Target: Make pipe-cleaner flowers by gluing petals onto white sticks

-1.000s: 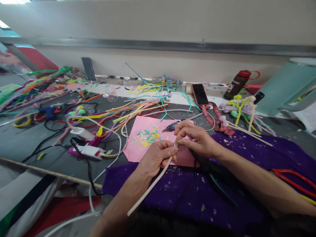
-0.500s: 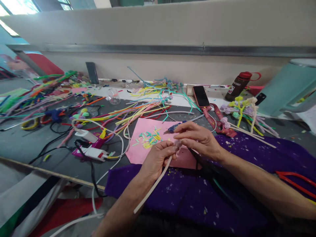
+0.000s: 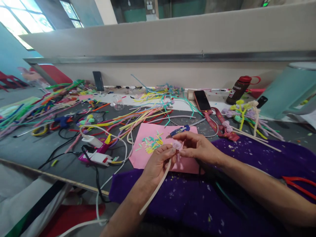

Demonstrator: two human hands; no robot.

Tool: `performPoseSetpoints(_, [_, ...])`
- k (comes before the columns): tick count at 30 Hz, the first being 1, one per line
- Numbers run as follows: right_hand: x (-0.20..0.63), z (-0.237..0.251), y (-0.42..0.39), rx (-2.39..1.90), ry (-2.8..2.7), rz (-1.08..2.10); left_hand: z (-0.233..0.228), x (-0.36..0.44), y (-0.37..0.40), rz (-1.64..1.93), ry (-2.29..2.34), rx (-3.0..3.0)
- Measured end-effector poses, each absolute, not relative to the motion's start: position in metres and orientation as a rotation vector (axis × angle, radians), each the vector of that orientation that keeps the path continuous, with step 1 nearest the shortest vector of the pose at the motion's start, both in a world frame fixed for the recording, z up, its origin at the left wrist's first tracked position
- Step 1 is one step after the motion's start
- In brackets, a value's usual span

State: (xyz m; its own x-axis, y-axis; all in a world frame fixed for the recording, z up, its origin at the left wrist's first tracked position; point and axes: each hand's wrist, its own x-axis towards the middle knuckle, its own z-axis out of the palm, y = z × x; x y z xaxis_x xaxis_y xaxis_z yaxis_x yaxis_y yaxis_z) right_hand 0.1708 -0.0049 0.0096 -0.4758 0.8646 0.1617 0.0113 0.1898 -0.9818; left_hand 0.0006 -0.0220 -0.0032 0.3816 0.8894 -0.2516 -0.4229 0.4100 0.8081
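My left hand (image 3: 159,161) pinches a pale lilac fuzzy flower (image 3: 177,145) at its base. A long cream stem (image 3: 155,191) runs down from that hand over the wrist. My right hand (image 3: 201,148) has its thumb and fingertips closed on the flower's right side. Beneath both hands lies a pink sheet (image 3: 142,135) with small cut bits (image 3: 153,144) of yellow, green and white pipe cleaner. Just behind the right fingers a blue glue gun (image 3: 179,130) rests, its nozzle pointing left.
A purple cloth (image 3: 239,171) covers the front edge, with red-handled scissors (image 3: 300,184) at right. White plugs and a power strip (image 3: 97,156) with cables lie left. Behind are pipe cleaners (image 3: 145,115), a phone (image 3: 201,100), a bottle (image 3: 239,89), a teal jug (image 3: 288,89) and finished flowers (image 3: 240,113).
The camera view has tilted up slightly, so the scene sits lower. My right fingers have lowered and curled closer to the flower, showing more of it and of the glue gun.
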Motion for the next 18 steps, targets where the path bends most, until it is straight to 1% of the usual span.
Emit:
performPoseSetpoints(6, [0.173,0.011,-0.007,-0.711,-1.819,1.428,-0.006,0.000,-0.023,0.831,0.744,0.780])
performPoseSetpoints(12, [0.175,0.019,-0.008,-0.746,-1.895,1.391,-0.011,-0.002,-0.022,0.757,0.716,0.846])
performPoseSetpoints(18, [0.175,0.022,-0.007,-0.719,-1.885,1.478,-0.007,-0.001,-0.022,0.729,0.706,0.848])
